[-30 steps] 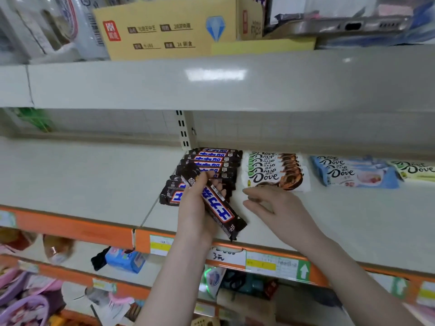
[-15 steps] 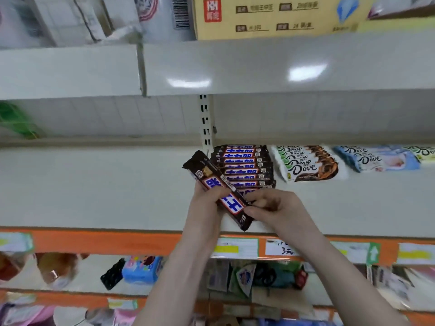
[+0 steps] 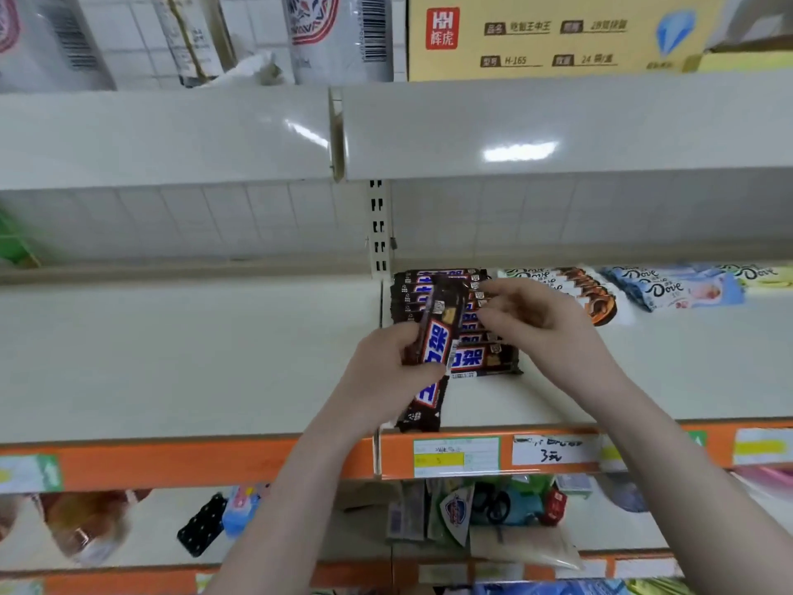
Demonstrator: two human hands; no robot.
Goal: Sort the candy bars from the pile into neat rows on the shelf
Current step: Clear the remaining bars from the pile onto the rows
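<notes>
Left hand [image 3: 388,371] grips a brown candy bar [image 3: 433,341] mid-length, held nearly upright just in front of the brown row [image 3: 446,294] on the shelf [image 3: 171,358]. Right hand [image 3: 532,319] has fingers loosely curled over that row, holding nothing. Bar likely light, stiff, wrapper slick; hold the middle. Versus half a second ago: right hand off the bar, bar turned upright.

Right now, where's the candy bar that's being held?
Head view, centre: the left hand holds the candy bar lengthwise over the shelf, just left of the dark bar row, with the right hand beside it.
</notes>
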